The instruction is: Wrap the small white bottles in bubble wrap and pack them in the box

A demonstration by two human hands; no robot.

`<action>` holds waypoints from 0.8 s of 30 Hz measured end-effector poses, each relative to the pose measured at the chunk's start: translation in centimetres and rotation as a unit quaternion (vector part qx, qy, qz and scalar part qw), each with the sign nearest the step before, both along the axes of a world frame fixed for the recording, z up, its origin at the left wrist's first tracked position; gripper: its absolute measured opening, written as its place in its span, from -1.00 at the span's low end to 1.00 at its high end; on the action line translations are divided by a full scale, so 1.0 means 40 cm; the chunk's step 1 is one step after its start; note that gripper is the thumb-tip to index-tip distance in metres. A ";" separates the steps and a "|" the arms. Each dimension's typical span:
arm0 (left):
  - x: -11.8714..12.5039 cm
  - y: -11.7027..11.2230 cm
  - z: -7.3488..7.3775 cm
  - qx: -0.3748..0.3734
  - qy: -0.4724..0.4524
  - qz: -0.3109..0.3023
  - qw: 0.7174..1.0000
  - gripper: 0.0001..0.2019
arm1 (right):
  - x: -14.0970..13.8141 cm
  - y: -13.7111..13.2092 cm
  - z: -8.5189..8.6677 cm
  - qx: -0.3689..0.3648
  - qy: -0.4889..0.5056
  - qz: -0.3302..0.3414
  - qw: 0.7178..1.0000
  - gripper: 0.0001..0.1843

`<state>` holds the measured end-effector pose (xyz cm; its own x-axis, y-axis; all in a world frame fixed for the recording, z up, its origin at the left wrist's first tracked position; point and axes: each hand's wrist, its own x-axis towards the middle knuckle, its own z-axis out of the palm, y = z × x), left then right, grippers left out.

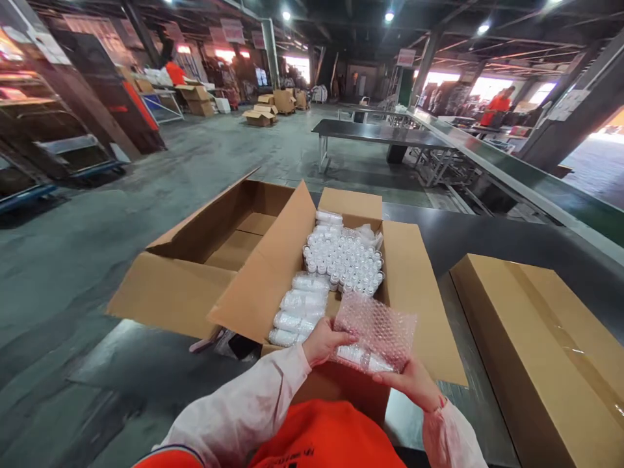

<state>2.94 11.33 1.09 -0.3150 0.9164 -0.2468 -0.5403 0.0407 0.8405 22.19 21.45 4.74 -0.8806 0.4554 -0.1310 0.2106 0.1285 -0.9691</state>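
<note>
A pink bubble-wrap sheet is wrapped around a small pack of white items, held over the near edge of an open cardboard box. My left hand grips the pack's left end. My right hand supports it from below on the right. Inside the box stand several white capped bottles in clear plastic, with several wrapped white bundles lying in a row at the near left.
A second open, empty cardboard box adjoins on the left. A sealed taped carton lies on the dark table to the right. Metal tables and a conveyor stand farther back; a person in orange works far right.
</note>
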 end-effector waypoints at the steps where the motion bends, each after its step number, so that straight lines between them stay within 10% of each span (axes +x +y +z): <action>1: -0.008 -0.011 -0.001 0.012 0.022 -0.008 1.000 -0.66 | 0.003 0.000 -0.003 0.021 -0.009 -0.007 1.000 -0.63; 8: -0.011 -0.091 0.000 0.108 0.362 -0.125 0.917 -0.70 | -0.020 0.009 -0.058 0.052 -0.005 -0.081 0.995 -0.61; 12: -0.026 -0.098 -0.023 0.059 0.313 -0.057 0.946 -0.78 | -0.032 0.005 -0.039 0.079 0.037 0.033 0.996 -0.44; 16: -0.052 -0.112 -0.025 0.042 0.238 -0.037 0.970 -0.86 | -0.051 -0.004 -0.052 0.172 0.067 0.022 0.983 -0.69; 21: -0.094 -0.143 0.005 0.092 0.380 -0.058 0.919 -0.56 | -0.121 -0.019 -0.102 0.073 -0.057 -0.067 0.993 -0.49; 24: -0.171 -0.142 0.014 0.013 0.435 -0.046 0.899 -0.63 | -0.208 -0.020 -0.122 0.030 -0.159 -0.012 0.987 -0.40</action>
